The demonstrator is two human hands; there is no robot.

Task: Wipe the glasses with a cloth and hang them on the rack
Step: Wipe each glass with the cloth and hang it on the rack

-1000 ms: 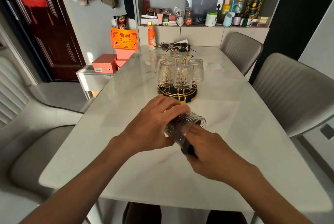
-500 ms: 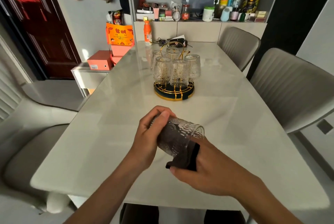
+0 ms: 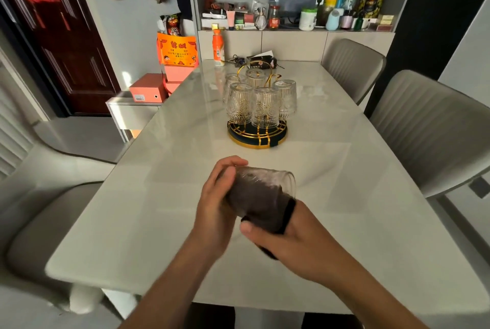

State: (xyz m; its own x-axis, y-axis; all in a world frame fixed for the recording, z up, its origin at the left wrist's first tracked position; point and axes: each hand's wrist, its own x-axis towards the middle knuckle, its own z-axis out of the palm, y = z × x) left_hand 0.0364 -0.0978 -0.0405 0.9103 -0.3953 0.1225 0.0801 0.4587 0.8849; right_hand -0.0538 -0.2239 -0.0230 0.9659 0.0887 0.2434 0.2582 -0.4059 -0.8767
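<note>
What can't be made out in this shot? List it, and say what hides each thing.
- Right hand, head view: its fingers are out of sight inside the glass, wrapped in the dark cloth.
- Glass base: covered by the left hand.
- Rack: its pegs are masked by the hung glasses; any free peg cannot be seen.
- Shelf bottles: labels too small.

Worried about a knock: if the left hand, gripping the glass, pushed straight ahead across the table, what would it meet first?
Probably the rack with its hanging glasses, roughly ahead of the left hand. Bare table lies between, though depth is uncertain.
</note>
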